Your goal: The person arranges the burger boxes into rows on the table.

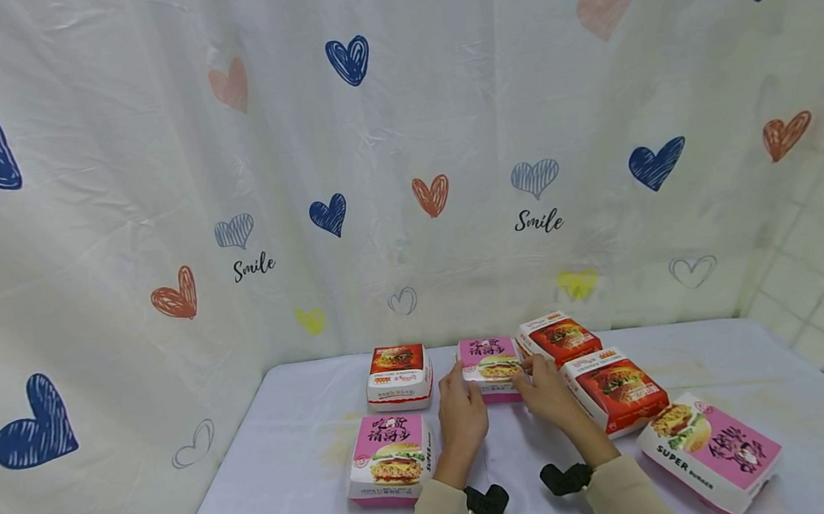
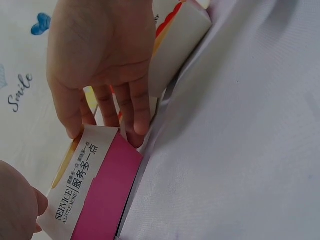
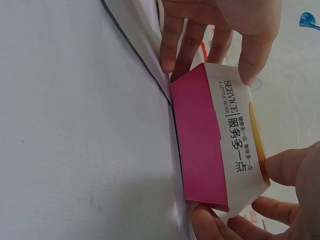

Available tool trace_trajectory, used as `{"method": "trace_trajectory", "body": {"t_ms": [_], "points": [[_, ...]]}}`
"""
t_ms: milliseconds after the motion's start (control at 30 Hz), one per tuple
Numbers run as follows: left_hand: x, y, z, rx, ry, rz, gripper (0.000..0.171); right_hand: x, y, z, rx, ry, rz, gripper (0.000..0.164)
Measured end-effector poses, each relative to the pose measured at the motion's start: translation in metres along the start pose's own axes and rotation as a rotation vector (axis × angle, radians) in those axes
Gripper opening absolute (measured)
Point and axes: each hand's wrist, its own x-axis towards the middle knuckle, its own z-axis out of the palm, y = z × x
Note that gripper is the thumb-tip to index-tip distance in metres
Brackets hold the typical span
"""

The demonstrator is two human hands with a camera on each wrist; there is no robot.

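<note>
Both hands hold a pink-and-white burger box (image 1: pixel 492 370) at the far middle of the table, one at each end. My left hand (image 1: pixel 463 412) is at its left end, thumb at the top edge; the right wrist view shows this left hand (image 3: pixel 220 35) with fingers down the end. My right hand (image 1: pixel 547 389) grips the right end; in the right wrist view, the right hand (image 3: pixel 295 195) has its thumb on top and fingers curled at the lower side. Pink lower and white upper panels of the box (image 2: pixel 95 185) face the left wrist camera.
Left of the held box are a red-and-white burger box (image 1: pixel 398 376) and, nearer, a pink one (image 1: pixel 391 460). To the right stand two red boxes, one far (image 1: pixel 560 338) and one nearer (image 1: pixel 616 390), plus an angled pink box (image 1: pixel 712 453). A heart-printed curtain (image 1: pixel 443 120) rises behind the table.
</note>
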Motion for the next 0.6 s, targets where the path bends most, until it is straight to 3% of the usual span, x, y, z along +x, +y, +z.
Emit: {"method": "trace_trajectory", "body": {"t_ms": [300, 467, 600], "points": [[-0.002, 0.006, -0.001, 0.022, 0.011, -0.007, 0.054, -0.002, -0.004, -0.014, -0.058, -0.047, -0.066, 0.046], [-0.001, 0.016, -0.003, 0.040, 0.032, -0.007, 0.057, -0.007, -0.016, -0.037, -0.059, -0.122, -0.120, 0.050], [-0.003, 0.028, -0.006, -0.003, 0.066, 0.031, 0.051, -0.013, -0.022, -0.064, -0.005, -0.201, -0.091, 0.057]]}}
